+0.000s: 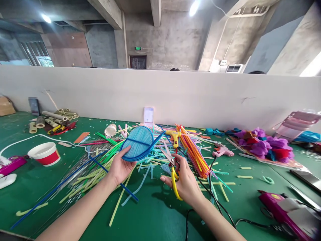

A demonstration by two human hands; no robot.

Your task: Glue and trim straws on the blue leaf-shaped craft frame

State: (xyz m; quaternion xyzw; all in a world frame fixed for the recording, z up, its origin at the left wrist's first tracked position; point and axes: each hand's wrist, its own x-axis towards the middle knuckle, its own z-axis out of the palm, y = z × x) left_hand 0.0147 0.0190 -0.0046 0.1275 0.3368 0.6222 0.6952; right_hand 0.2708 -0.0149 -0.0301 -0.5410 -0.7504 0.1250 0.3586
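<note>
My left hand (120, 166) grips the lower left edge of a round blue disc (137, 142), which looks wound or covered with blue strands and has a darker rim and a dark bar across it. Dark blue strips stick out from its right side towards the scissors. In my right hand (184, 179) are scissors with yellow handles (175, 187); their metal blades (167, 152) are parted and point up and left, just right of the disc. Nothing lies between the blades that I can make out. Below both hands, pipe cleaners (95, 175) in green, yellow and blue are strewn about.
A bundle of orange pipe cleaners (192, 152), a yellow glue gun (175, 137) and a pink glue gun (222, 150) lie to the right. Purple paper flowers (260, 142) stand farther right. A paper cup (45, 154) and bamboo pieces (56, 117) are left. Black cables (220, 204) cross the front.
</note>
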